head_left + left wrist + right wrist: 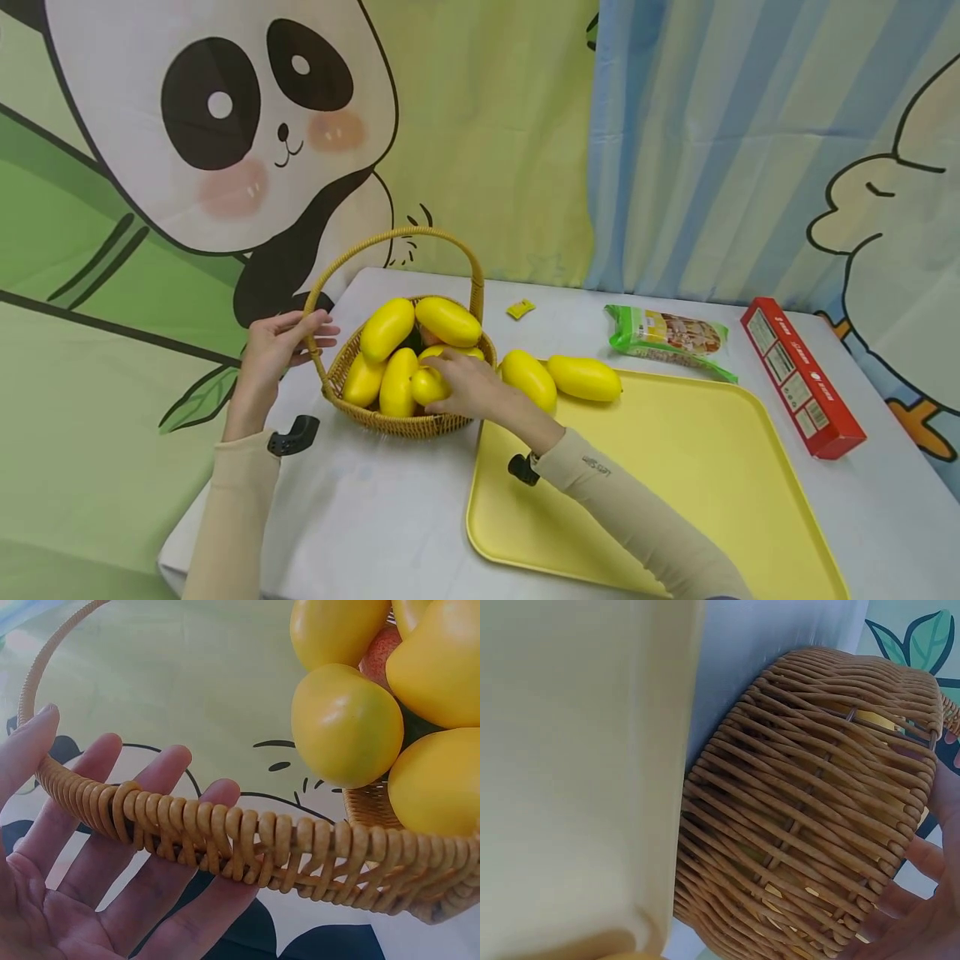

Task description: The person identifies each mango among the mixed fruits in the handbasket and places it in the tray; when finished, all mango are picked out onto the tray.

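Where the handle (412, 230) leaves the basket (420, 427), the left hand (273, 346) rests, fingers apart. Inside, the right hand (471, 387) grips a mango (428, 387).

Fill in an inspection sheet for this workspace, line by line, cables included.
Surface: white table, with a yellow tray lying on it.
Job's things: wicker basket holding yellow fruits and a partly hidden red item; two more yellow fruits at the tray's far left corner.
Clutter: small yellow sachet, green-edged packet, red box.
Left hand: at the basket's handle, fingers extended.
Right hand: over the basket, holding a yellow fruit.
Cables: nothing seen.
Surroundings: backdrop printed with a panda.
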{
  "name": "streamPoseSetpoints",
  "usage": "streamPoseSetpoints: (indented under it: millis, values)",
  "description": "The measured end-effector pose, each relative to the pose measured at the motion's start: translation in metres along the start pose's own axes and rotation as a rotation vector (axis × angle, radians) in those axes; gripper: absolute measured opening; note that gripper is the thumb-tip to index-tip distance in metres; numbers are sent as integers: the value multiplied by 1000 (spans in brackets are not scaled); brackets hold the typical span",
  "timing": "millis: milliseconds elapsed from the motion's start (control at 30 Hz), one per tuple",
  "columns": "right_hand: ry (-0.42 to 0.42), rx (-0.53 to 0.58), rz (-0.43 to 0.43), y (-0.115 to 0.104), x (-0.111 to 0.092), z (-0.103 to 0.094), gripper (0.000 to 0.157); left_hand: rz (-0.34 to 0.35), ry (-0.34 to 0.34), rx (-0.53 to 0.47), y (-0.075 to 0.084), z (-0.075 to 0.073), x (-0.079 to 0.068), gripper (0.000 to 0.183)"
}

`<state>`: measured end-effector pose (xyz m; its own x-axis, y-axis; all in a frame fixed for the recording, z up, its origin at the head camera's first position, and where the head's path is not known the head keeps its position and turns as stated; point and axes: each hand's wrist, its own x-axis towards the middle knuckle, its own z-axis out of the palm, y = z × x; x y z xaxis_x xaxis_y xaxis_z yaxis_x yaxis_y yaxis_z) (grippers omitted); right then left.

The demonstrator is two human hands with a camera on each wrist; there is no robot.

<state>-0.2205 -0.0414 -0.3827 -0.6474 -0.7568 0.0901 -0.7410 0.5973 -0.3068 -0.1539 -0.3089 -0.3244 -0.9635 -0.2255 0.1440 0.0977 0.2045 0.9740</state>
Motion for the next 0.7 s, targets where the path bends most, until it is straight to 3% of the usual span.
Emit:
streamPoseSetpoints:
  millis: [700]
  values:
    - [10, 86, -50, 5, -2, 2, 63, -14, 20, 23, 0, 0, 1, 23]
